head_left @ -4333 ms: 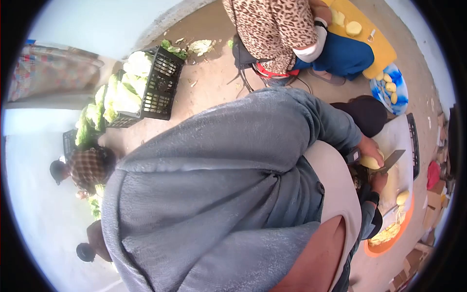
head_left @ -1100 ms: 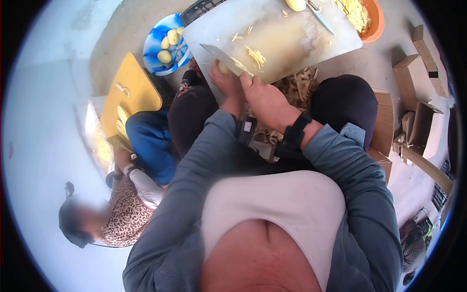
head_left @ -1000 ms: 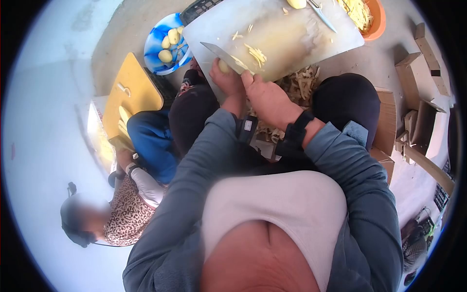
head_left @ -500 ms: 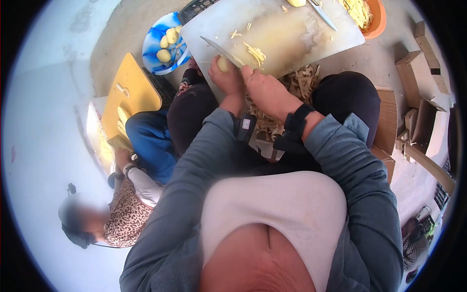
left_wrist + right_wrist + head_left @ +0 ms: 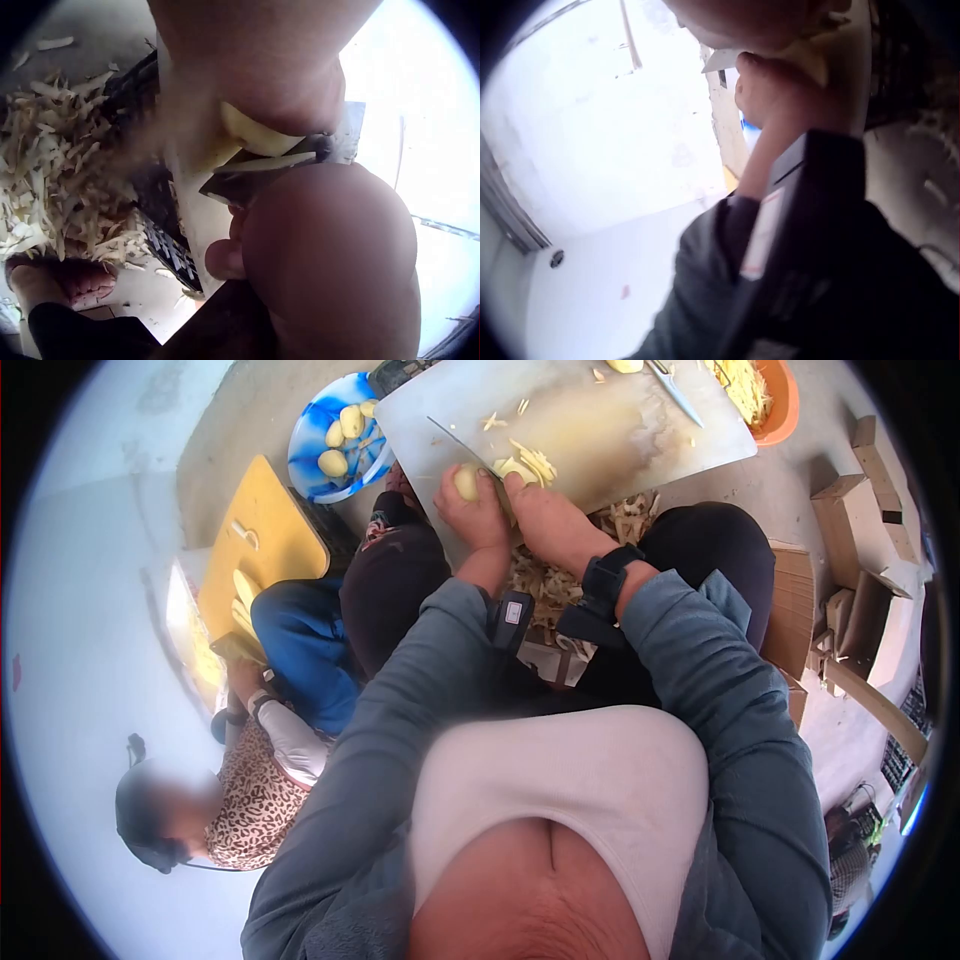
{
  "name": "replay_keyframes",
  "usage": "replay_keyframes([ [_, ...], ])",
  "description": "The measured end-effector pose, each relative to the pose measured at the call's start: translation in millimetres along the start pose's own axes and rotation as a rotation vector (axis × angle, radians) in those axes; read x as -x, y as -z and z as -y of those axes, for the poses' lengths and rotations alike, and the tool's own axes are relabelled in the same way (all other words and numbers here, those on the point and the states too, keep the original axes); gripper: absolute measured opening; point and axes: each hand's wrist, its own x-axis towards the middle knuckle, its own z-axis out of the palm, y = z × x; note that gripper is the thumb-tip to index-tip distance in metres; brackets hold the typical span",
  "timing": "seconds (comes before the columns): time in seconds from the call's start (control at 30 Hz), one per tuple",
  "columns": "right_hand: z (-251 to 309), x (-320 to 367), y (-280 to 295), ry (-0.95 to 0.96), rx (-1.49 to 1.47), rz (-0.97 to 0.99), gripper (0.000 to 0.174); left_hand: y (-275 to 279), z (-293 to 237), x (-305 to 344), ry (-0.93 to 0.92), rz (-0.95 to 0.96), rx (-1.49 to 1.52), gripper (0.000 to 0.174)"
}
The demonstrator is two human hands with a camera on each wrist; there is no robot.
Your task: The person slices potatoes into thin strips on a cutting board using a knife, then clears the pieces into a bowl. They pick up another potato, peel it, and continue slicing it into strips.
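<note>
In the head view my left hand (image 5: 477, 520) holds a peeled potato (image 5: 465, 481) near the left edge of a white cutting board (image 5: 640, 445). My right hand (image 5: 555, 528) grips a kitchen knife (image 5: 458, 442), its blade right beside the potato and pointing away from me. Pale slices (image 5: 514, 469) lie at the knife's right side, against a small pile of cut potato sticks (image 5: 537, 458). The left wrist view shows the potato (image 5: 259, 137) under the left hand, with a thin slice (image 5: 277, 163) along the blade (image 5: 247, 181). The right hand hides the knife's handle.
A blue-handled small knife (image 5: 675, 393) and another potato (image 5: 626, 364) lie on the board's far side. An orange basin (image 5: 787, 405) holds potato sticks; a blue-and-white basin (image 5: 303, 455) holds potatoes. Peelings (image 5: 548, 585) lie below the board. Another person (image 5: 260, 810) sits at left.
The head view has swung round from 4.3 seconds ago. Since half a second ago, both hands have moved slightly away from me, the blade has turned steeper, and slices now show beside the sticks.
</note>
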Motion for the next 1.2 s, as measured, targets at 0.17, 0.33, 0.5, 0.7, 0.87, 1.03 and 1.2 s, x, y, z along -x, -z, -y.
replay_keyframes([
  [0.17,14.2,13.5,1.6,0.039,0.136,-0.072,0.021,-1.1,1.2,-2.3,0.032,-0.002,-0.012,0.038],
  [0.33,30.9,39.8,18.3,0.077,0.197,-0.100,0.018,-4.4,3.8,-1.0,0.044,-0.042,-0.024,0.035],
  [0.5,34.9,50.6,24.3,0.072,0.202,-0.051,0.025,-3.6,1.7,-0.6,0.059,-0.053,0.020,0.035],
  [0.7,38.0,53.8,24.5,0.082,0.153,-0.078,0.023,-0.1,0.5,1.2,0.049,-0.017,0.014,0.039],
  [0.87,41.4,55.2,27.0,0.042,0.152,-0.071,0.014,3.4,-2.6,1.6,0.072,0.002,0.024,0.038],
  [1.03,38.2,54.0,30.0,0.030,0.048,-0.026,0.012,4.7,0.0,1.9,0.042,-0.002,0.017,0.036],
  [1.2,36.0,53.3,23.9,0.070,-0.035,-0.065,0.019,8.9,-2.6,4.9,0.051,0.007,0.022,0.035],
])
